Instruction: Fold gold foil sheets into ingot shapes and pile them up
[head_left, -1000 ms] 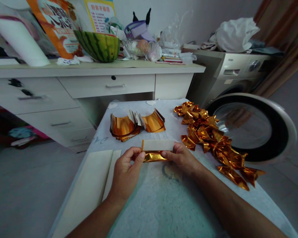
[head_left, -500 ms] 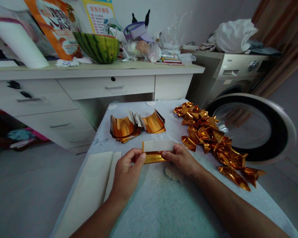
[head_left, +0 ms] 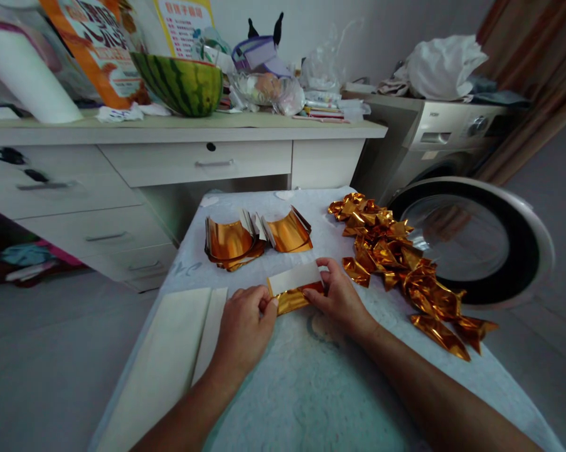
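Observation:
Between my hands is a sheet of gold foil paper [head_left: 295, 279], its white back showing above a folded gold strip along the near edge. My left hand [head_left: 248, 320] pinches the left end between thumb and fingers. At the other end my right hand [head_left: 337, 298] grips it, thumb on the gold strip and fingers behind the white part. Just beyond lie two stacks of curved gold foil sheets, a left stack [head_left: 229, 242] and a right stack [head_left: 290, 232]. To the right spreads a heap of folded gold foil pieces [head_left: 391, 251].
A cloth-covered table [head_left: 283, 389] carries all this, with long off-white paper sheets [head_left: 170, 351] at its left. Behind stands a white desk [head_left: 179, 135] bearing a cut watermelon [head_left: 182, 85] and clutter. An open washing machine door [head_left: 471, 242] borders the table's right side.
The foil paper has tilted, its right end now higher. My right fingers have lifted and spread over its upper right corner, and my left hand has turned slightly. The view has shifted a little.

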`<state>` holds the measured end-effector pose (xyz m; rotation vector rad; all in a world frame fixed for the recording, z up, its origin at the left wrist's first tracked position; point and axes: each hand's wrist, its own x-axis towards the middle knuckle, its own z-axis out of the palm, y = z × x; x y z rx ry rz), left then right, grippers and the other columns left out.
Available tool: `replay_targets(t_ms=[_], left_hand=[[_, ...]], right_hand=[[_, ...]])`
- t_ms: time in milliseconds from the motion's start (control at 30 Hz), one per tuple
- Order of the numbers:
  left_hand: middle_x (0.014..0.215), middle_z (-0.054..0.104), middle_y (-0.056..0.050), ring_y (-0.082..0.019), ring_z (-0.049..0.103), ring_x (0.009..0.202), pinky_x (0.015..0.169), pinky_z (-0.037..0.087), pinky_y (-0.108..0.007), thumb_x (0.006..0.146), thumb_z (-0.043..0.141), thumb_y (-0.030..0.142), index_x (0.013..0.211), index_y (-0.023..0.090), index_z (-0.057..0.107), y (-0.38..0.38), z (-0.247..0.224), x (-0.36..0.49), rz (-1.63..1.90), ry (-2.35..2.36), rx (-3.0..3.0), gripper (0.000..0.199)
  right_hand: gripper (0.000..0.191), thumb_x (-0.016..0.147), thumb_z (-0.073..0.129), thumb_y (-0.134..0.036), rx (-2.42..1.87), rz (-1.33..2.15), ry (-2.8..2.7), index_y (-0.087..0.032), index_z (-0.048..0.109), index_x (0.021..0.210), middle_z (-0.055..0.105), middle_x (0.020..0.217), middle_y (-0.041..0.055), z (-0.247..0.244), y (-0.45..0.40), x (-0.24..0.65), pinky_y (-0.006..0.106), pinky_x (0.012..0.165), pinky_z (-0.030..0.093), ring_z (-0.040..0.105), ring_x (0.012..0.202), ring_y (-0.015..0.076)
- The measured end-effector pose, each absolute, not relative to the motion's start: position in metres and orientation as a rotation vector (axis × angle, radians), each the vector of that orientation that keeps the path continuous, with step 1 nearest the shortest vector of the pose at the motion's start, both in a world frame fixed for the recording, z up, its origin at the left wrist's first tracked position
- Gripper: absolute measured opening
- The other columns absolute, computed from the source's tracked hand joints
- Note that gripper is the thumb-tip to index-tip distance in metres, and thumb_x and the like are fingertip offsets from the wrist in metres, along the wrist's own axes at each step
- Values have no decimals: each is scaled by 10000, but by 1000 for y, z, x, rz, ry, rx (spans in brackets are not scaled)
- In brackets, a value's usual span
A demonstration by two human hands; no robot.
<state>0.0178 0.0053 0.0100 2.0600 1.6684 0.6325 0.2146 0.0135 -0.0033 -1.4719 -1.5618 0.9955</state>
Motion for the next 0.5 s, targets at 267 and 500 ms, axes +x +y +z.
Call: replay_targets(t_ms=[267,500], left_hand=[[784,667,-40,-244,573,805,721,337,-361,871,500,221,724,206,562,4,7,15,351,1819,2279,160],[816,674,-39,-271,575,850,738,335,-394,879,503,227,759,212,570,4,7,19,280,1841,2327,139]], right_hand=[[456,822,567,-152,-1691,740,-1696,-179,406,1248,562,679,-58,-4,14,211,252,577,367,539,604,142],[493,807,580,-116,-1776,660,-1774,-159,405,1265,577,709,-42,-5,14,210,252,595,353,539,633,148]])
